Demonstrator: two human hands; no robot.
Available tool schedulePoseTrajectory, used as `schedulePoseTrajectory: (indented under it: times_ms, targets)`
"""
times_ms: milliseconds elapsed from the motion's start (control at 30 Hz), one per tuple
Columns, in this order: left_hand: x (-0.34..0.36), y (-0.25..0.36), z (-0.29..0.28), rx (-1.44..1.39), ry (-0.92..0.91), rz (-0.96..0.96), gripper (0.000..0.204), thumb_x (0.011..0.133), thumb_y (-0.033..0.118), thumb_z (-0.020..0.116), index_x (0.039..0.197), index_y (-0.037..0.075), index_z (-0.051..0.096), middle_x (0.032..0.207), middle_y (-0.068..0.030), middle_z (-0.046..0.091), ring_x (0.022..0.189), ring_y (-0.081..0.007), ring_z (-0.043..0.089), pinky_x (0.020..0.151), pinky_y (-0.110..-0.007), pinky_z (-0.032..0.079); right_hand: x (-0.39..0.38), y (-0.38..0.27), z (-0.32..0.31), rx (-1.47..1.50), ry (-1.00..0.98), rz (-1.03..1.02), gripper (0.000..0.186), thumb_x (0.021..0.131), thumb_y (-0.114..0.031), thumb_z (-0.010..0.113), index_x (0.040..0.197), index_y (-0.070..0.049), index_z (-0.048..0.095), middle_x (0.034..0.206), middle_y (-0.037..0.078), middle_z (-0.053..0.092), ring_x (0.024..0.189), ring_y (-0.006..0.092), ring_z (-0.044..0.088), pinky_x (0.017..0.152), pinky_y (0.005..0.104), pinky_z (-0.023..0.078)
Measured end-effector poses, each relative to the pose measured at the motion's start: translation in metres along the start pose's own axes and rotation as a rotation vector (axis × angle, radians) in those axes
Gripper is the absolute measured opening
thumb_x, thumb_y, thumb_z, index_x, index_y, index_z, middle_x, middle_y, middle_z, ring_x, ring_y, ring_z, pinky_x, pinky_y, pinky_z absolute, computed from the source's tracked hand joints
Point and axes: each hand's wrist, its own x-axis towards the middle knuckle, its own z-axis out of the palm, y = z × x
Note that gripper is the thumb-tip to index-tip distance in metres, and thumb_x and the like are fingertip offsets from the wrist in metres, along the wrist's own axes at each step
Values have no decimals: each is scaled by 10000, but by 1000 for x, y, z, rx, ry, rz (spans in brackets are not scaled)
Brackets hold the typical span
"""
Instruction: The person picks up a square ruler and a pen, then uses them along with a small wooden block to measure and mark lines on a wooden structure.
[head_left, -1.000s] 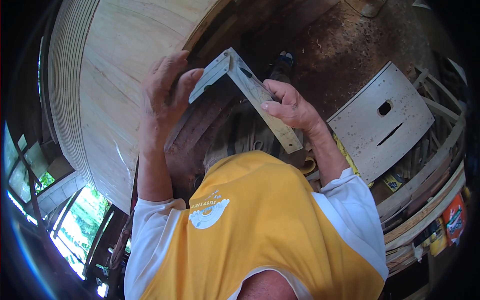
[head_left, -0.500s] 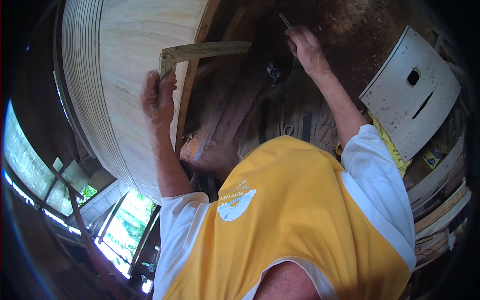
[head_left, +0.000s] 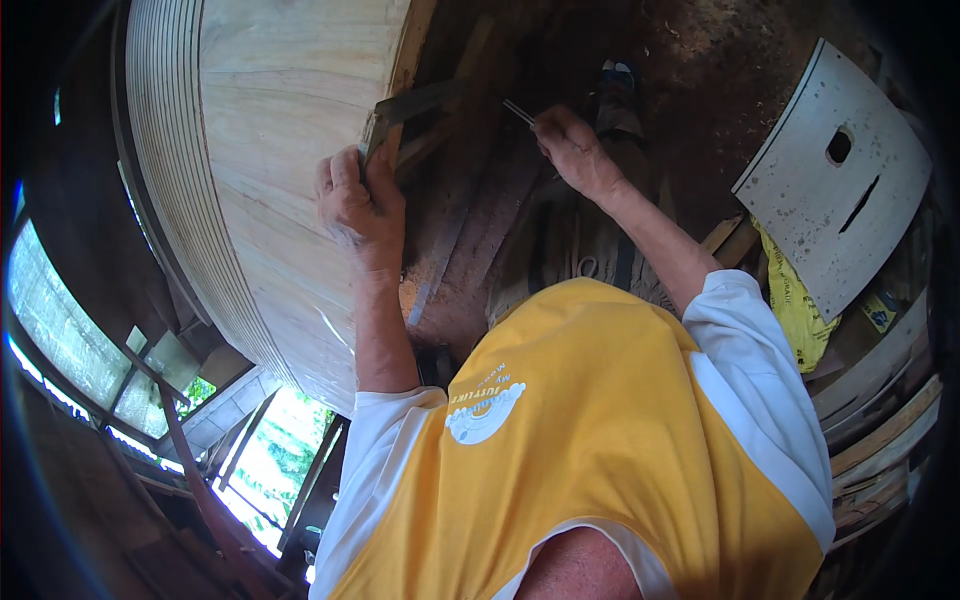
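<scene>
Marking-out step: left hand (head_left: 358, 200) clamps square (head_left: 400, 115) against wooden panel (head_left: 270, 130); right hand (head_left: 570, 145) pinches pencil (head_left: 518, 111). Next likely needs the pencil at the square's edge.

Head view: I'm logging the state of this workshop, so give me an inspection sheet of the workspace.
Surface: large pale wooden panel with ribbed edge, standing on edge at left.
Job's things: wooden square pressed on the panel's edge; thin pencil-like tool.
Clutter: grey metal plate with a hole and a slot; yellow bag; stacked planks; sawdust on the floor.
Hands: left hand shut on the wooden square; right hand shut on the thin pencil-like tool.
Cables: nothing seen.
Surroundings: dirt floor, a shoe, windows with greenery outside.
</scene>
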Motion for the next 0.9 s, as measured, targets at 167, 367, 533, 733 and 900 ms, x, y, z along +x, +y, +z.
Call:
schedulePoseTrajectory:
  times_ms: [167,367,533,733,900]
  targets:
    - [-1,7,1,68,25,9,110,912,124,713,952,48,645,846,-145,624,783,-369,618,675,-474,485,7,-11,4,-55,-14,15,228,1010,-249,564,942,-32,590,747,43,563,720,145,564,719,329,491]
    - [4,13,1,71,52,15,180,924,159,725,960,-3,653,827,-176,631,763,-386,622,655,-467,484,14,-25,11,-52,-33,17,223,1001,-234,569,935,-22,589,742,39,558,717,140,556,711,326,490]
    - [4,12,4,105,74,15,169,924,160,724,954,10,651,822,-171,627,746,-384,619,642,-469,484,15,-32,18,-34,-60,10,222,994,-230,575,933,-17,594,735,38,555,714,136,555,707,322,488]
    - [5,18,4,105,70,-35,113,895,122,720,911,45,639,806,-163,609,754,-381,608,661,-488,475,14,-48,25,-27,-62,-3,198,979,-204,571,936,-17,618,733,37,571,703,132,561,687,316,491]
    - [2,18,5,136,45,-63,120,888,136,713,895,52,628,802,-161,591,760,-386,601,665,-496,472,14,-73,24,-123,-92,-65,231,972,-213,564,911,4,616,737,53,592,723,145,581,698,331,499]
